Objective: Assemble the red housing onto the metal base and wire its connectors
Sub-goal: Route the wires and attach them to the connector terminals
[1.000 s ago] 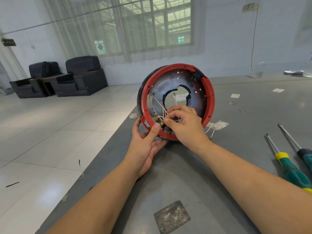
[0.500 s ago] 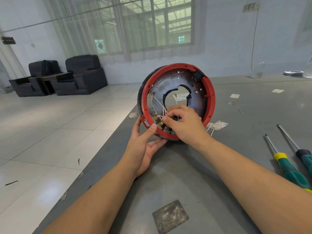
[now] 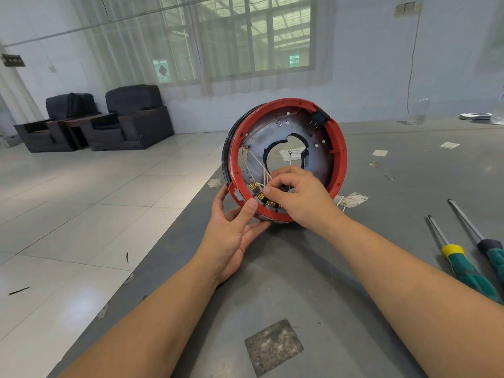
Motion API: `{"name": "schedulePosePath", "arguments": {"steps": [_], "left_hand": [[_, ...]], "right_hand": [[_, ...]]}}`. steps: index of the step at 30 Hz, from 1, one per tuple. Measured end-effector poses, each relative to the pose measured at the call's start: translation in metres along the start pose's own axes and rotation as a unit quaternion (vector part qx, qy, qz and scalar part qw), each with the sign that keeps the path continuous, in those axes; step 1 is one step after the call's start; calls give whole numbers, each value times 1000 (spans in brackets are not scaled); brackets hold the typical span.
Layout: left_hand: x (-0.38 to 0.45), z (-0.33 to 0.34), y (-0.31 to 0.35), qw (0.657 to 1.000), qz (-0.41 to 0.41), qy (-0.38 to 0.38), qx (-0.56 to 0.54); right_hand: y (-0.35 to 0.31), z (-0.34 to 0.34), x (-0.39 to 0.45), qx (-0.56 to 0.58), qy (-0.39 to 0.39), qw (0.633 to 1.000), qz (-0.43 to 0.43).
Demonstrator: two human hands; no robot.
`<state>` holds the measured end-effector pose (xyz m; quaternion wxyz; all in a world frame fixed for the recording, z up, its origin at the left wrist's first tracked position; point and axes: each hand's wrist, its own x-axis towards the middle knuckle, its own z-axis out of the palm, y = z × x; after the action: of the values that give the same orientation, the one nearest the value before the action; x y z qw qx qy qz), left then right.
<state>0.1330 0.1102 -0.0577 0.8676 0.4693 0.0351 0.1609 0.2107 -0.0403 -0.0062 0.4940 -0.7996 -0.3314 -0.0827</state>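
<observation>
The red ring housing (image 3: 339, 148) stands tilted on its edge on the grey table, with the metal base plate (image 3: 316, 132) inside it. My left hand (image 3: 231, 233) holds the lower left rim, thumb pressed on the red edge. Reaching inside the ring, my right hand (image 3: 302, 195) pinches thin white wires (image 3: 256, 162) just above a row of brass connectors (image 3: 261, 196) at the bottom. A black connector block (image 3: 320, 115) sits at the upper right of the rim.
Two green-handled screwdrivers (image 3: 469, 271) lie on the table (image 3: 300, 282) at the right. A square metal plate (image 3: 274, 347) lies near me. Paper scraps (image 3: 354, 199) lie behind the housing. The table's left edge drops to a tiled floor.
My right hand has shifted slightly among the wires and connectors. The housing and my left hand have stayed almost where they were.
</observation>
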Motion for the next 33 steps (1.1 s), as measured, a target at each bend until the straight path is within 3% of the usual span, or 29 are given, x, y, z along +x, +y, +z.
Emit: {"name": "schedulePosePath", "arguments": {"steps": [16,24,33], "left_hand": [[2,0,0,1000,0,-3,2],[2,0,-3,997,13,19,74],[1,-1,-4,997,11,16,72]], "right_hand": [[2,-2,1,-13,-19,1000,-11],[1,1,3,-43,-30,998,-29],[14,-11,0,-140,-29,981,-129]]}}
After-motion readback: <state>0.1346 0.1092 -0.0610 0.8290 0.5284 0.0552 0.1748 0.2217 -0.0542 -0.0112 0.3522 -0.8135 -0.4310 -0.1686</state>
